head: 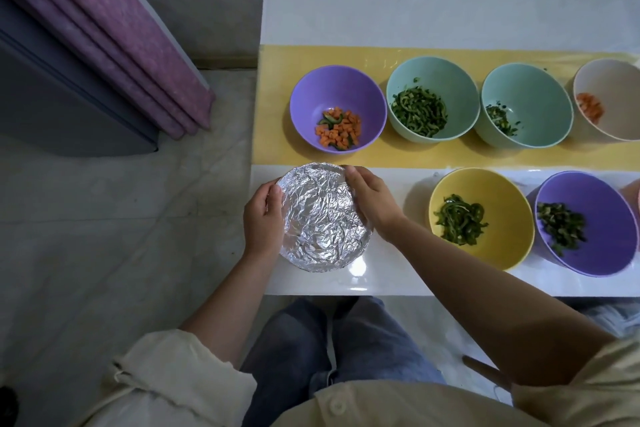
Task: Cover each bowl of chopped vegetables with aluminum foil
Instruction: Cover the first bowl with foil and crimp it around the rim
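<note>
hands curled on foil-covered bowl (323, 218) | left hand (262, 215) left rim | right hand (372, 199) right rim

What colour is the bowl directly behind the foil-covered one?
Purple bowl, clearest in the head view.

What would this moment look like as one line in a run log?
left hand: grips foil-covered bowl rim | right hand: grips opposite rim | yellow bowl: uncovered | stage: sealing its edge

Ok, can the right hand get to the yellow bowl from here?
Likely yes: the yellow bowl sits just right of the right hand, which grips the foil-covered bowl, with only bare table between.
</note>
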A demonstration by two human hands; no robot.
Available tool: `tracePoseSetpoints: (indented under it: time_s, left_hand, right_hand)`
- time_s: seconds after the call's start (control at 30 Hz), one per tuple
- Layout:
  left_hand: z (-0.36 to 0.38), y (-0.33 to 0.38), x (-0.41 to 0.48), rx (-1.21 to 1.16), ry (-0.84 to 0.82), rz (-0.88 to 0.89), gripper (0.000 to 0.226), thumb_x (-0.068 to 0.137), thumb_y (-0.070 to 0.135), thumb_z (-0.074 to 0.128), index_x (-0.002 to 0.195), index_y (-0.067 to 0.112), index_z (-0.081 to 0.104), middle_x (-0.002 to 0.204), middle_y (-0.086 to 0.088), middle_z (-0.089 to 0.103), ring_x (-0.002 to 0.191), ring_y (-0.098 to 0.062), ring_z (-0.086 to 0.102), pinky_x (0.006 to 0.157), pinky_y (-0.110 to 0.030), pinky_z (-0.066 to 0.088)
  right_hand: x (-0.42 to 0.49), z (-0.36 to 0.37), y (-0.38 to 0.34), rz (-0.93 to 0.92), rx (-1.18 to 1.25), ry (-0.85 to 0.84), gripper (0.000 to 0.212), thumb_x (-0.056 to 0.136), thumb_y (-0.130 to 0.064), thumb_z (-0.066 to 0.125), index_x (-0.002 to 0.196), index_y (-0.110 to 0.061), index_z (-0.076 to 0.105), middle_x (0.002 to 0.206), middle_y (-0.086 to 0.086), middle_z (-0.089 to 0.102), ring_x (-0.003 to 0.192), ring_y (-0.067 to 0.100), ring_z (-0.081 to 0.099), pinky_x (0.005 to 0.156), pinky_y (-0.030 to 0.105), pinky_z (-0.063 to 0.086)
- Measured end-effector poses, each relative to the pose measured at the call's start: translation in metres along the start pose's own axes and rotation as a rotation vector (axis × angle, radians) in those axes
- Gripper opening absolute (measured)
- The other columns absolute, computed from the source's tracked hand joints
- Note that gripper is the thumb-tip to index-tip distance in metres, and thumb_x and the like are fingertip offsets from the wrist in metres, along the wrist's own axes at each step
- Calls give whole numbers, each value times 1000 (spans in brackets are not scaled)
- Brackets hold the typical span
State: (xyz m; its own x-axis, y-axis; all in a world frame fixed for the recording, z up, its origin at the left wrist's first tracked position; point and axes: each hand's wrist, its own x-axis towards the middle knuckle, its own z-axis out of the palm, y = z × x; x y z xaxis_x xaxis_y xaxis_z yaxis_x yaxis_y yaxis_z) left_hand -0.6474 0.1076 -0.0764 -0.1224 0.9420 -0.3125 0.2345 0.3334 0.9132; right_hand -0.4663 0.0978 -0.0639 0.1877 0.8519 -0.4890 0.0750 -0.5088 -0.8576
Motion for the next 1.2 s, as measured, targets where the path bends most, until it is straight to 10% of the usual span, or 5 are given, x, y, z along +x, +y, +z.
tracePoseSetpoints:
  time_s: [0.23,0.37,0.47,0.77,1.2]
  left_hand:
    - [-33,-8,-37,92,198,-96,25,94,25,48,71,13,51,69,3,53,74,-17,51,63,-27,37]
    - [-30,3,-29,41,166,-108,30,97,32,48,115,12,60,107,8,60,102,-12,55,72,-7,39]
    - [-18,3,-23,-71,78,-65,33,104,16,39,130,8,58,125,3,60,114,-8,53,91,-10,38]
    - [-5,0,-26,-119,146,-134,26,105,22,36,112,16,61,106,1,61,92,-10,52,71,-14,40]
    - [-11,-1,-20,-80,-17,-111,32,106,23,34,131,18,55,124,4,59,114,-11,54,96,-22,40]
  right_hand:
    - [-30,0,16,-46,-14,97,34,103,-35,43,120,-13,62,112,-1,66,105,13,59,90,29,45]
    - [-40,14,31,-31,137,176,39,103,-36,42,133,-16,57,129,-1,62,122,14,55,108,39,40]
    - [-48,27,34,-26,278,162,37,105,-32,37,130,-16,58,125,1,65,118,15,59,104,40,44]
    - [-44,38,36,64,353,243,36,104,-36,33,118,-17,61,117,7,67,112,23,61,103,50,44]
    - [-42,28,33,-20,246,206,32,106,-26,36,123,-12,59,114,2,67,105,15,62,89,27,49]
